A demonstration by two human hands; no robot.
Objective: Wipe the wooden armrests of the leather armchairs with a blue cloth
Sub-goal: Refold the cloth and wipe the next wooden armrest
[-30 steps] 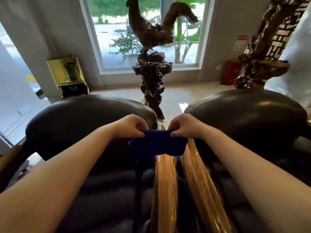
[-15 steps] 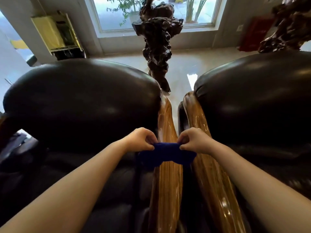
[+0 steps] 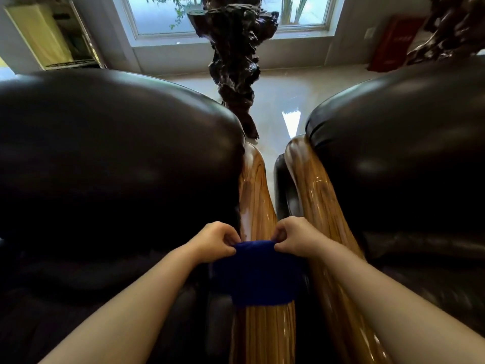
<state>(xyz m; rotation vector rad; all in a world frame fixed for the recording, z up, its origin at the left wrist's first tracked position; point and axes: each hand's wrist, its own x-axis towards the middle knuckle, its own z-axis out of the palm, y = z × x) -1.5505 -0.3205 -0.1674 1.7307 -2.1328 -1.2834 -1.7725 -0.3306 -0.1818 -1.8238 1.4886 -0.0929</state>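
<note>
Change: your hands have drawn the soft blue cloth [image 3: 258,271] nearer along the glossy wooden armrest [image 3: 256,195].
Hands: left hand [image 3: 214,241] and right hand [image 3: 295,239] each pinch its far edge.
Axis: armrest runs straight away from you, cloth draped across it.

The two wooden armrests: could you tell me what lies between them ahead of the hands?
In the head view, a narrow dark gap separates the left armrest from the right armrest; nothing sits in it, and pale floor shows beyond.
</note>
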